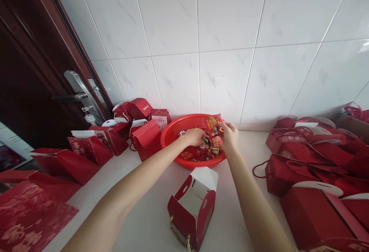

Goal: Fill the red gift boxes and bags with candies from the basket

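Note:
A red plastic basket [196, 164] full of small wrapped snacks and candies [203, 151] stands against the wall. My left hand [194, 137] reaches into it with curled fingers; whatever they grip is hidden from view. At the basket's right side, my right hand [230, 136] pinches a red snack packet [214, 124] with a printed picture. In front of the basket sits a red gift box [206, 211] with its top open, a white inside and a rope handle. No contents show in the visible part of that box.
Red paper boxes and bags [86, 150] line the left side near a dark door with a metal handle [82, 88]. Several more red gift boxes [313, 209] crowd the right side. White tiles [225, 79] cover the wall behind the white tabletop [144, 209].

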### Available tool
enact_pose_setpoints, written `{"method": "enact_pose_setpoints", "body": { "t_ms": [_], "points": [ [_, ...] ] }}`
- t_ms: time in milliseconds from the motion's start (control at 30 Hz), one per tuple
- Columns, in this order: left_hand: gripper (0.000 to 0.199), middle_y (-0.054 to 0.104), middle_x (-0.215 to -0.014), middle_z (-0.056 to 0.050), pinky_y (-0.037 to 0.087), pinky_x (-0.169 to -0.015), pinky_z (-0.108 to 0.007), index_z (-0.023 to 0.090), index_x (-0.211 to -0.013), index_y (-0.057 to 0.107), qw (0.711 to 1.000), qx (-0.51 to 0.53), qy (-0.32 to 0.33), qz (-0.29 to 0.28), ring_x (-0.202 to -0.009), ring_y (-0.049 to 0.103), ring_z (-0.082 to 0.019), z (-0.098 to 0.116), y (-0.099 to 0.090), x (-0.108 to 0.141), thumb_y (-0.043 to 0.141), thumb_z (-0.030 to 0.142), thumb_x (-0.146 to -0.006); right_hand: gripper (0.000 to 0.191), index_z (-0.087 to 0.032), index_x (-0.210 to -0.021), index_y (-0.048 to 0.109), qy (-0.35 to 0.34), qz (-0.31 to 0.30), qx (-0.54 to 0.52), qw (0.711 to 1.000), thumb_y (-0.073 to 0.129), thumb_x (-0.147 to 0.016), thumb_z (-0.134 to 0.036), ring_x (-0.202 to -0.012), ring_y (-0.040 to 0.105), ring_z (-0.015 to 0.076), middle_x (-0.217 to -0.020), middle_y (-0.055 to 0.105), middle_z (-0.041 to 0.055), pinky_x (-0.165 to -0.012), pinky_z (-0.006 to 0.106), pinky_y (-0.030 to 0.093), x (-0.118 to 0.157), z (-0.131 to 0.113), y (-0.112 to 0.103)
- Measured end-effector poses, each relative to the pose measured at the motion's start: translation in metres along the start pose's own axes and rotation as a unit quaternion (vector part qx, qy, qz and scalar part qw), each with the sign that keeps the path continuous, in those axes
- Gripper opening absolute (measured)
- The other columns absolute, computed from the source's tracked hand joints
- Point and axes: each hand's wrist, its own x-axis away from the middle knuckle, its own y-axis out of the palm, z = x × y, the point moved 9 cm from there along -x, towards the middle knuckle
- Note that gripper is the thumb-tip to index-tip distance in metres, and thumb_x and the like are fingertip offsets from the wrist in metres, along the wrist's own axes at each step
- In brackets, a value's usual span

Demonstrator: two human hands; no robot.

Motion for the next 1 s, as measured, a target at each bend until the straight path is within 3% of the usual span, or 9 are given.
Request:
{"method": "enact_pose_setpoints", "body": {
  "t_ms": [133, 267, 433, 533, 700, 867, 933, 1000],
  "points": [
    [0.021, 0.073, -0.084, -0.009, 0.051, -0.081, -0.038, 0.019, -0.067, 0.065, 0.999, 0.051, -0.018, -0.008, -0.092, 0.07, -0.033, -0.005, 0.013, -0.009, 0.083, 0.03, -0.065, 0.025, -0.021, -0.07, 0.062, -0.003, 0.001, 0.0, 1.0, 0.078, -0.053, -0.029, -0.061, 0.065, 0.0171, -0.066, 0.07, -0.0018, -0.055, 0.028, 0.054, -0.001, 0.0, -0.001],
    [0.025, 0.072, -0.082, -0.006, 0.052, -0.077, -0.035, 0.019, -0.07, 0.066, 0.987, 0.154, -0.022, 0.04, -0.089, 0.07, -0.031, -0.017, 0.009, -0.013, 0.085, 0.014, -0.054, 0.026, -0.02, -0.072, 0.064, -0.005, 0.003, -0.001, 1.0, 0.079, -0.053, -0.03, -0.061, 0.065, 0.0179, -0.066, 0.071, -0.0013, -0.056, 0.029, 0.055, -0.001, 0.0, -0.001],
    [0.027, 0.074, -0.095, -0.008, 0.056, -0.077, -0.031, 0.015, -0.101, 0.067, 0.93, 0.331, 0.001, 0.159, -0.091, 0.071, -0.023, -0.035, -0.026, 0.0, 0.069, 0.012, -0.075, 0.024, -0.02, -0.073, 0.065, -0.017, 0.022, -0.011, 1.0, 0.077, -0.057, -0.033, -0.059, 0.063, 0.0157, -0.063, 0.068, -0.0031, -0.053, 0.026, 0.053, -0.001, -0.002, -0.005],
    [0.032, 0.074, -0.1, -0.01, 0.058, -0.08, -0.032, 0.012, -0.116, 0.061, 0.885, 0.418, 0.051, 0.199, -0.09, 0.072, -0.019, -0.032, -0.05, 0.013, 0.061, 0.015, -0.084, 0.024, -0.023, -0.072, 0.059, -0.009, 0.021, -0.024, 0.999, 0.076, -0.061, -0.036, -0.057, 0.063, 0.0149, -0.061, 0.066, -0.0054, -0.05, 0.025, 0.052, 0.0, -0.001, -0.002],
    [0.037, 0.074, -0.103, -0.008, 0.057, -0.086, -0.031, 0.014, -0.113, 0.065, 0.841, 0.46, 0.116, 0.259, -0.091, 0.071, -0.017, -0.008, -0.081, 0.027, 0.07, 0.014, -0.077, 0.028, -0.021, -0.071, 0.063, 0.028, -0.057, -0.043, 0.997, 0.081, -0.062, -0.041, -0.063, 0.067, 0.0177, -0.069, 0.072, 0.0001, -0.051, 0.026, 0.054, 0.01, -0.003, 0.022],
    [0.04, 0.075, -0.104, -0.007, 0.055, -0.088, -0.03, 0.017, -0.115, 0.067, 0.841, 0.425, 0.127, 0.311, -0.094, 0.07, -0.018, 0.007, -0.092, 0.027, 0.072, 0.015, -0.075, 0.036, -0.019, -0.074, 0.064, 0.023, -0.099, -0.06, 0.993, 0.09, -0.05, -0.028, -0.064, 0.07, 0.0177, -0.07, 0.074, 0.0015, -0.058, 0.027, 0.059, 0.023, -0.024, 0.032],
    [0.04, 0.072, -0.118, -0.01, 0.053, -0.093, -0.032, 0.017, -0.123, 0.063, 0.863, 0.378, 0.101, 0.319, -0.105, 0.068, -0.02, 0.003, -0.091, 0.027, 0.065, 0.022, -0.084, 0.039, -0.019, -0.074, 0.062, 0.009, -0.09, -0.063, 0.994, 0.089, -0.046, -0.022, -0.062, 0.069, 0.0166, -0.066, 0.073, 0.0004, -0.059, 0.026, 0.059, 0.024, -0.035, 0.029],
    [0.034, 0.07, -0.124, -0.011, 0.052, -0.095, -0.032, 0.016, -0.123, 0.064, 0.897, 0.324, 0.077, 0.29, -0.111, 0.066, -0.02, -0.002, -0.083, 0.025, 0.054, 0.025, -0.092, 0.04, -0.02, -0.074, 0.06, -0.008, -0.073, -0.067, 0.995, 0.089, -0.046, -0.021, -0.059, 0.068, 0.0155, -0.065, 0.073, -0.0009, -0.057, 0.026, 0.058, 0.024, -0.046, 0.025]
  ]
}}
